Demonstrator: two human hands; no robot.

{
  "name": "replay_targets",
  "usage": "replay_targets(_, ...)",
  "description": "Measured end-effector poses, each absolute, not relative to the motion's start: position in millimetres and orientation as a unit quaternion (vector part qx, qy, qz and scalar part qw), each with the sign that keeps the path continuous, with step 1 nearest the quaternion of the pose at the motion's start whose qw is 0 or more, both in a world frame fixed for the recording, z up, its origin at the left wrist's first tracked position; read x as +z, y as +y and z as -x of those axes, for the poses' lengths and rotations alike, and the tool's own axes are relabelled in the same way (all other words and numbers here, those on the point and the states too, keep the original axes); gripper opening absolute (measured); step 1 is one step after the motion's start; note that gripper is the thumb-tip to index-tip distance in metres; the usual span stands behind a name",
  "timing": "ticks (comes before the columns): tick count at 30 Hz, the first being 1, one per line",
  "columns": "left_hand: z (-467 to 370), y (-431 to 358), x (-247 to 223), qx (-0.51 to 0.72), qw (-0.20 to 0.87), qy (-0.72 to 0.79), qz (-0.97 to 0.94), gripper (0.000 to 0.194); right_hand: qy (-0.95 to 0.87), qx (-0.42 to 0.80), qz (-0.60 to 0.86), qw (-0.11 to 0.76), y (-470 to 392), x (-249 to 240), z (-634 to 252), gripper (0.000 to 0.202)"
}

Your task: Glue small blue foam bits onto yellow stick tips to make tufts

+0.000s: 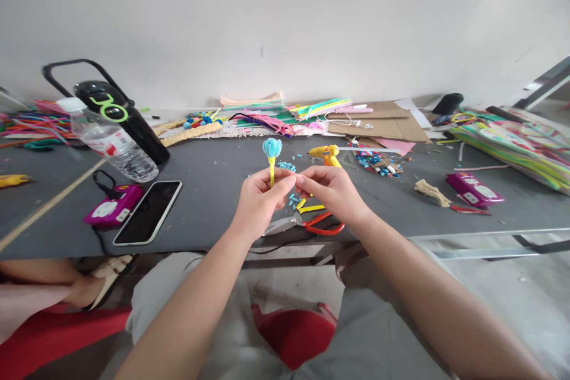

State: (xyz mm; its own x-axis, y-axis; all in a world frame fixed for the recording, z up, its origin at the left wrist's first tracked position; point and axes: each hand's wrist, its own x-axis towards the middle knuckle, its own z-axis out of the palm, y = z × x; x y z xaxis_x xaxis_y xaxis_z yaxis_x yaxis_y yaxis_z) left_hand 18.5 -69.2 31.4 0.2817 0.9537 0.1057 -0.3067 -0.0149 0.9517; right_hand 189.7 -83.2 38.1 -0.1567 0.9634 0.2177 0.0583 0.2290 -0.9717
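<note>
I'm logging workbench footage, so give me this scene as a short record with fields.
Left hand: holds a yellow stem topped by a blue tuft
Right hand: close beside the left hand; whether it holds anything is unclear
Near hands: yellow glue gun, scissors, blue bits
Left side: phone, purple box, clear bottle, black bottle
Right side: second purple box

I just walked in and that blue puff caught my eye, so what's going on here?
A person's left hand holds a fuzzy blue flower upright by its yellow stem. The right hand meets it at the fingertips; whether that one grips anything is too small to tell. On the table lie blue bits, red-handled scissors and a yellow glue gun.
</note>
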Motion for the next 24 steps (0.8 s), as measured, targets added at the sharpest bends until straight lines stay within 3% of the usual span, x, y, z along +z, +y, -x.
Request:
replay_targets(9,-13.7,-67.3,30.6,0.489,0.574,0.354,-0.553,0.021,-0.614,0.456,0.424,0.484,-83.0,38.1,-191.1,0.033)
replay_targets(24,-12.1,-66.8,34.1,0.463,0.589,0.332,-0.573,0.022,-0.601,0.487,0.417,0.477,-83.1,40.5,-189.9,0.037)
